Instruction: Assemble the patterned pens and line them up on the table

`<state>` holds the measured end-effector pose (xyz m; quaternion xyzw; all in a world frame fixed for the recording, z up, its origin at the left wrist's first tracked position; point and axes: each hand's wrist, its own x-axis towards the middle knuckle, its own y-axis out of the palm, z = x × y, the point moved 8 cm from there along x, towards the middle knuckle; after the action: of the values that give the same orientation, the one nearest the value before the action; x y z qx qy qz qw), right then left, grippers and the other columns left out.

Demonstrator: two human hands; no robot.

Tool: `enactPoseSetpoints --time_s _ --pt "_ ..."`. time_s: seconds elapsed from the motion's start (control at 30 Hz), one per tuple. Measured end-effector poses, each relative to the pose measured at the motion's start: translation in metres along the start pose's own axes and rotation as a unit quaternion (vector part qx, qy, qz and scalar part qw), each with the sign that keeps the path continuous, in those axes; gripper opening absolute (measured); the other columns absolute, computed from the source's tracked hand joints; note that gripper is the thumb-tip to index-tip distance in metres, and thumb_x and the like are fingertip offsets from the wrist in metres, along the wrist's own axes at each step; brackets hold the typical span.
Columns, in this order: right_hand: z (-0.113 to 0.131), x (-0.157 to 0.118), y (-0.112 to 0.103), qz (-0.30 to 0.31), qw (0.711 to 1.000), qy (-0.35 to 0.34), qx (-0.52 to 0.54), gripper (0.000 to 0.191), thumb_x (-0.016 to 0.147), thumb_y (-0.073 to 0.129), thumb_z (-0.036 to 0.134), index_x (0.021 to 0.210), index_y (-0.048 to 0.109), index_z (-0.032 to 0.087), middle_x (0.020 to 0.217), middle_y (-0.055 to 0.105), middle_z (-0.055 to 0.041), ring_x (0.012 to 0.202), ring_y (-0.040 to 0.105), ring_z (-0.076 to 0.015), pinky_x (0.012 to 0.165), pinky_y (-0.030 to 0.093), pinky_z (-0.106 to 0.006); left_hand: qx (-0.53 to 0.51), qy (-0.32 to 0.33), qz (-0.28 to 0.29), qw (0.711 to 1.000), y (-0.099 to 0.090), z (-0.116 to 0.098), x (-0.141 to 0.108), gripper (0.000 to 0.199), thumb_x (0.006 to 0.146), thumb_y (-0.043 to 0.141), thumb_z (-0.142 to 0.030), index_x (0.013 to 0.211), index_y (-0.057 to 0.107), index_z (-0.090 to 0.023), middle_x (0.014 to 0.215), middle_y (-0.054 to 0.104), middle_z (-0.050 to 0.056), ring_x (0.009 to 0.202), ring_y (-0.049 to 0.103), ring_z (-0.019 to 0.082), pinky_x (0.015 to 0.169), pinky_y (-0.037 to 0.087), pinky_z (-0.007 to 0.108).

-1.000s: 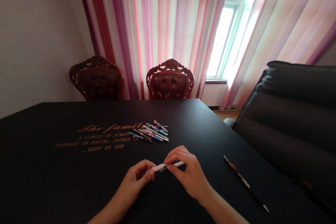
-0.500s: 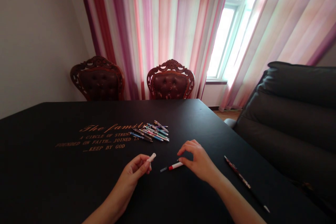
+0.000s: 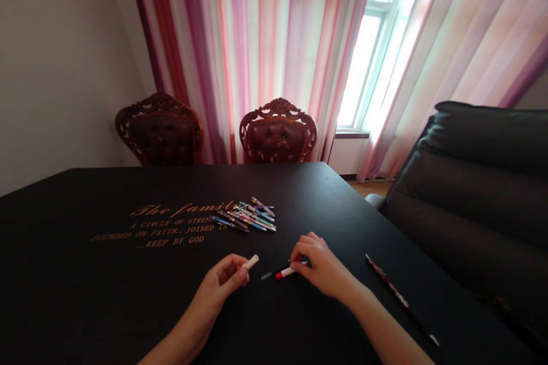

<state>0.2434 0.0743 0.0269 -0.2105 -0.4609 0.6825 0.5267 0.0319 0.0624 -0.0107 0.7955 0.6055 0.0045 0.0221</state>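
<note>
One white cap [image 3: 251,262] in left hand [image 3: 222,283] | one pen [image 3: 282,271] in right hand [image 3: 321,269]

Pens [image 3: 244,217] lie on the table [image 3: 128,308] (chairs [image 3: 278,131] behind).

Right now the head-worn camera is looking forward and down from the person's head, facing across the black table [image 3: 299,182] toward the curtained window [image 3: 363,68], peering closely at the left hand [image 3: 222,285] and right hand [image 3: 321,268].

Black table [image 3: 107,296]: gold lettering [image 3: 160,225], loose heap of patterned pens [image 3: 244,217], lone dark pen [image 3: 387,290] off right, red-banded pen [image 3: 282,272] near centre.
</note>
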Motion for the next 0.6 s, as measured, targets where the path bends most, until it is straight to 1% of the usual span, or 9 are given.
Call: enactPoseSetpoints --time_s 0.07,0.13,0.37,0.53,0.6 --pt "-0.007 0.002 -0.002 -0.017 1.0 0.01 -0.011 0.012 0.083 0.061 0.015 0.08 0.067 0.025 0.085 0.064 0.0002 0.091 0.053 -0.0198 0.082 0.035 -0.034 0.001 -0.003 0.002 1.0 0.001 -0.001 0.0 0.025 0.083 0.066 -0.044 0.084 0.065 -0.019 0.071 0.057 -0.003 0.07 0.047 0.014 0.069 0.036 0.023" --pt "-0.014 0.003 -0.004 -0.028 0.999 0.02 -0.026 0.014 0.082 0.06 0.013 0.081 0.068 0.025 0.086 0.064 -0.0005 0.09 0.053 -0.0202 0.081 0.035 -0.034 0.003 -0.001 0.0 1.0 0.0 -0.002 -0.001 0.025 0.083 0.066 -0.044 0.084 0.066 -0.019 0.071 0.057 -0.003 0.071 0.047 0.014 0.069 0.036 0.023" --pt "-0.029 0.004 0.0 -0.026 0.999 0.04 -0.012 0.013 0.082 0.061 0.018 0.076 0.07 0.025 0.084 0.067 -0.0012 0.091 0.054 -0.0227 0.084 0.035 -0.039 -0.001 -0.014 -0.001 1.0 0.0 -0.002 -0.001 0.026 0.077 0.071 -0.044 0.083 0.067 -0.019 0.072 0.059 -0.002 0.071 0.05 0.014 0.069 0.039 0.022" --pt "-0.035 0.006 0.0 -0.013 0.999 0.044 0.023 0.008 0.075 0.068 0.018 0.078 0.071 0.024 0.079 0.068 0.0001 0.084 0.058 -0.0207 0.08 0.04 -0.034 -0.002 -0.014 -0.007 1.0 0.0 -0.004 0.0 0.028 0.075 0.072 -0.046 0.083 0.067 -0.019 0.073 0.059 -0.002 0.072 0.051 0.015 0.069 0.039 0.023" --pt "-0.039 0.006 0.001 -0.012 0.998 0.049 0.04 0.013 0.071 0.071 0.017 0.082 0.072 0.024 0.079 0.068 0.0004 0.081 0.058 -0.0195 0.077 0.042 -0.032 0.003 -0.016 -0.006 1.0 0.0 -0.003 0.0 0.029 0.074 0.072 -0.047 0.082 0.067 -0.019 0.072 0.059 -0.002 0.071 0.05 0.016 0.068 0.039 0.023"
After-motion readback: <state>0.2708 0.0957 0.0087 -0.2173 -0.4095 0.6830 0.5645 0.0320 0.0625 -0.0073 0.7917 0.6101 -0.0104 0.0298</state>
